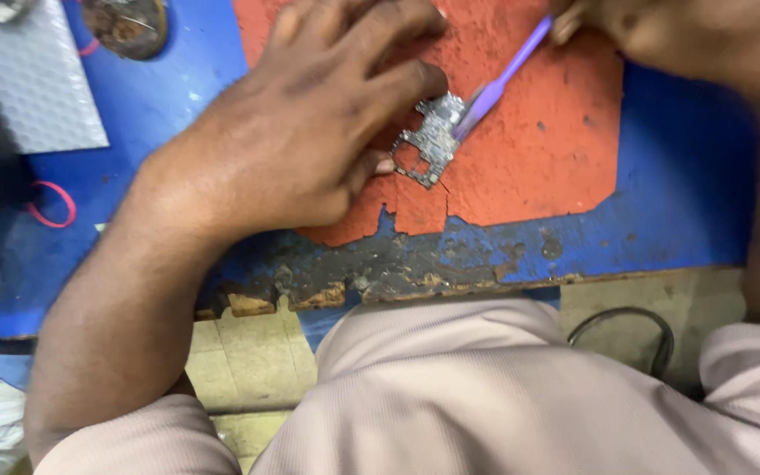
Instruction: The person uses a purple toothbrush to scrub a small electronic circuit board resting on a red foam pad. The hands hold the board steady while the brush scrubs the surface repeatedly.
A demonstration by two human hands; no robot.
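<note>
Pinning the small circuit board (433, 141) against the red mat (538, 158), the left hand (301, 141) fingers are closing on its edges; the right hand (679, 35) is gripping a purple brush (499, 84) beside them. The board looks light, thin, fragile.

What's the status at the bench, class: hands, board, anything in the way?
Left hand pinning circuit board on orange mat. Right hand holding purple brush, its tip on board. Nothing in the way.
</note>
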